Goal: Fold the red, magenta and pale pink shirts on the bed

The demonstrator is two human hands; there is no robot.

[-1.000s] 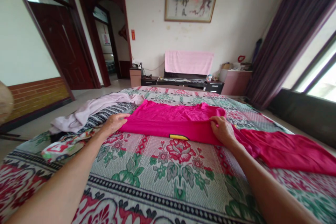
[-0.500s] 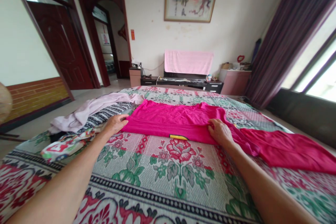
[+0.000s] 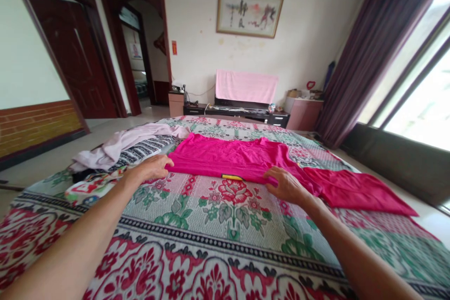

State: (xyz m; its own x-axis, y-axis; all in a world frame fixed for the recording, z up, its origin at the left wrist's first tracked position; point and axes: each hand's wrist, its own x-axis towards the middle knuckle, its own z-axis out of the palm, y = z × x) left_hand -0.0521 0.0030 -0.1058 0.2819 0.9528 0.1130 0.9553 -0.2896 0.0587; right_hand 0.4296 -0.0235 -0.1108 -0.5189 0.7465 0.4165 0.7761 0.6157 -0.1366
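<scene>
A bright pink shirt (image 3: 228, 152) lies spread on the flowered bed cover (image 3: 225, 225), its near part folded into a straight band. A yellow, dark-edged patch (image 3: 232, 177) shows on that near edge. My left hand (image 3: 154, 168) pinches the shirt's left near corner, thumb and fingers closed on the cloth. Farther right, my right hand (image 3: 284, 185) grips the near edge, its fingers curled over the fabric. Some fingertips of both hands are hidden by the cloth.
On the left lie a pale pink garment (image 3: 116, 145), a black-and-white patterned cloth (image 3: 144, 150) and a colourful printed cloth (image 3: 87, 187). A red garment (image 3: 358, 192) lies to the right. Beyond the bed stands a low black cabinet (image 3: 197, 110) under a towel-covered screen (image 3: 246, 86).
My right hand has shifted from on top of the folded band to its near edge. My left hand stays at the left corner. The view has tilted slightly.
</scene>
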